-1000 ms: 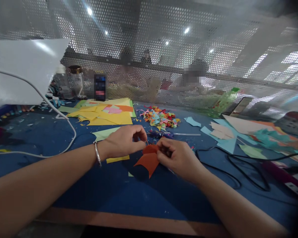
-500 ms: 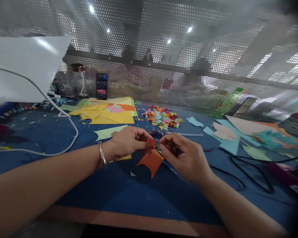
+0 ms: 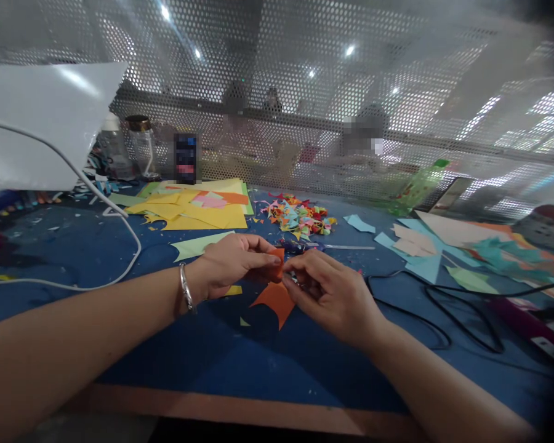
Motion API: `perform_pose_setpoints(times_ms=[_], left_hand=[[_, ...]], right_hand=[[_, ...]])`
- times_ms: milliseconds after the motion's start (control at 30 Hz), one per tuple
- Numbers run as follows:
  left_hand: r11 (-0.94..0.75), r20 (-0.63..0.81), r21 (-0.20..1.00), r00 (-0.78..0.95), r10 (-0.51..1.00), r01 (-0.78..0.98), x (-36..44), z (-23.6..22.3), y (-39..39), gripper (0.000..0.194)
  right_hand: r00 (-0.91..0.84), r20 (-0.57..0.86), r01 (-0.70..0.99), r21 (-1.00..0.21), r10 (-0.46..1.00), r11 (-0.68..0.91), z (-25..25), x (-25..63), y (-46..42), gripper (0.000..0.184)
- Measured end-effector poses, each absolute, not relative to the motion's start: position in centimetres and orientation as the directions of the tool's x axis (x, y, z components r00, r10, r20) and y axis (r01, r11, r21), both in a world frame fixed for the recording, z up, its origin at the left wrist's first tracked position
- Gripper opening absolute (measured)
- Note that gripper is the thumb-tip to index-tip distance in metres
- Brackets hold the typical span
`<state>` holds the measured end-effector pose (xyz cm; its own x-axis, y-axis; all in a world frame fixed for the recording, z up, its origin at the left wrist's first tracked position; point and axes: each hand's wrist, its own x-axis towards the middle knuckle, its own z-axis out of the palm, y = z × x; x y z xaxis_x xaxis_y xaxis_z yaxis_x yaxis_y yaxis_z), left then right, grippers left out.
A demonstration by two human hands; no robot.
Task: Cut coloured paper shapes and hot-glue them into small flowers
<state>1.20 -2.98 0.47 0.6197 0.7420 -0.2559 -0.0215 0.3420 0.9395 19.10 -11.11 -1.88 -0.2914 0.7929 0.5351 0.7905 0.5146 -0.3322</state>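
Observation:
A small piece of orange paper (image 3: 278,261) is pinched between the thumb and fingers of my left hand (image 3: 231,261), which has a silver bangle at its wrist. My right hand (image 3: 325,283) is closed, its fingertips drawn together at the right edge of that piece. Something small and shiny shows between those fingers, too hidden to name. Below both hands lies a larger orange paper sheet (image 3: 276,303) with curved cut-outs. A pale green paper (image 3: 200,246) and a yellow scrap (image 3: 234,290) lie near my left hand.
Behind the hands is a heap of colourful paper scraps (image 3: 300,216). Yellow sheets (image 3: 203,215) are stacked at back left by a phone (image 3: 185,159). Blue and cream papers (image 3: 425,261) and a black cable (image 3: 447,317) lie right. A white cable (image 3: 136,240) loops at left.
My right hand has moved left, its fingertips now at the small orange piece. My left hand has turned this piece more upright. The view has shifted slightly.

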Motion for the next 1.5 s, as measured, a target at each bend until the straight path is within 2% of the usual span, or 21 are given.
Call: perform_pose_setpoints(times_ms=[233,400,500,767,967,1500], left_hand=[[0.362,-0.275,0.932,0.641,0.717,-0.004,1.2,0.7,-3.2,0.009],[0.248,-0.196,0.969,0.67,0.716,0.018,1.2,0.6,-3.5,0.004],[0.179,-0.141,0.984,0.697,0.703,0.019,1.1,0.5,-3.6,0.009],[0.071,-0.04,0.997,0.713,0.7,-0.014,1.3,0.0,-3.6,0.013],[0.003,0.007,1.0,0.7,0.715,-0.013,1.2,-0.5,-3.4,0.012],[-0.042,-0.013,0.997,0.68,0.733,0.065,1.3,0.0,-3.6,0.007]], right_hand=[[-0.236,0.593,0.768,-0.372,0.77,0.522,-1.8,18.9,-11.0,0.01],[-0.114,0.563,0.752,-0.489,0.818,0.442,-1.8,18.9,-10.8,0.007],[-0.06,0.531,0.742,-0.543,0.845,0.393,-1.7,18.9,-10.7,0.008],[-0.013,0.496,0.685,-0.628,0.868,0.369,-1.4,18.8,-10.7,0.009],[-0.002,0.462,0.666,-0.662,0.887,0.346,-1.6,18.9,-10.3,0.009],[0.001,0.446,0.641,-0.687,0.895,0.342,-1.7,18.8,-10.3,0.009]])
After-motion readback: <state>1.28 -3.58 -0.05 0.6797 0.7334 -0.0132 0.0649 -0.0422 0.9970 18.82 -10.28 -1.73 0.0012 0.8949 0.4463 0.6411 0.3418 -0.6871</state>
